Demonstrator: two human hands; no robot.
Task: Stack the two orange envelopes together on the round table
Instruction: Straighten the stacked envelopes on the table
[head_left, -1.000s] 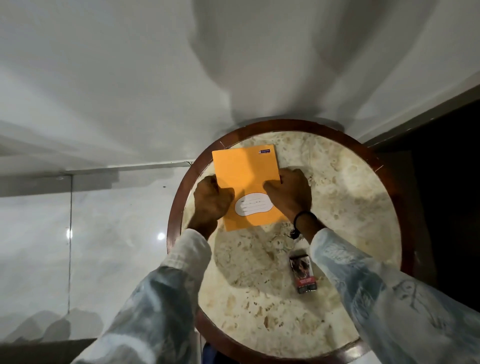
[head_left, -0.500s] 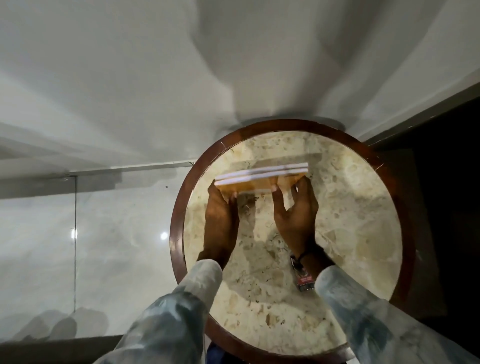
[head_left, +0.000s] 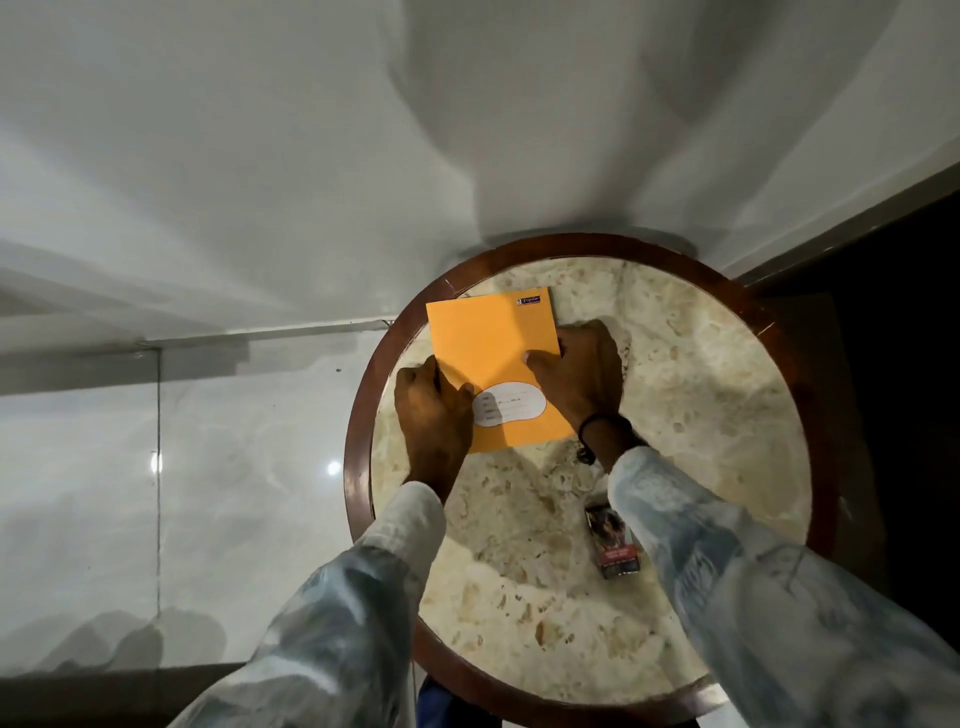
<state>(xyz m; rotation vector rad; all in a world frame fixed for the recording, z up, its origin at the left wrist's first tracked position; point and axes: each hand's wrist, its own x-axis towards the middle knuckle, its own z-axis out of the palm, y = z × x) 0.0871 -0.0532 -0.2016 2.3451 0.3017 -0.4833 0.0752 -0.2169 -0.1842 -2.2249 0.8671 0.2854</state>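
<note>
An orange envelope stack with a white oval label lies flat at the far left part of the round table, which has a marble top and a dark wooden rim. Only the top orange face shows; whatever lies beneath it is hidden. My left hand grips the stack's left edge, fingers curled. My right hand holds the right edge, thumb resting on the orange face.
A small dark printed packet lies on the table under my right forearm. A white wall stands behind the table, glossy floor tiles spread to the left, and a dark area borders the right.
Half a second ago both hands held the stack upright on its edge on the table; now it lies flat again, label up, with both hands on its sides.
</note>
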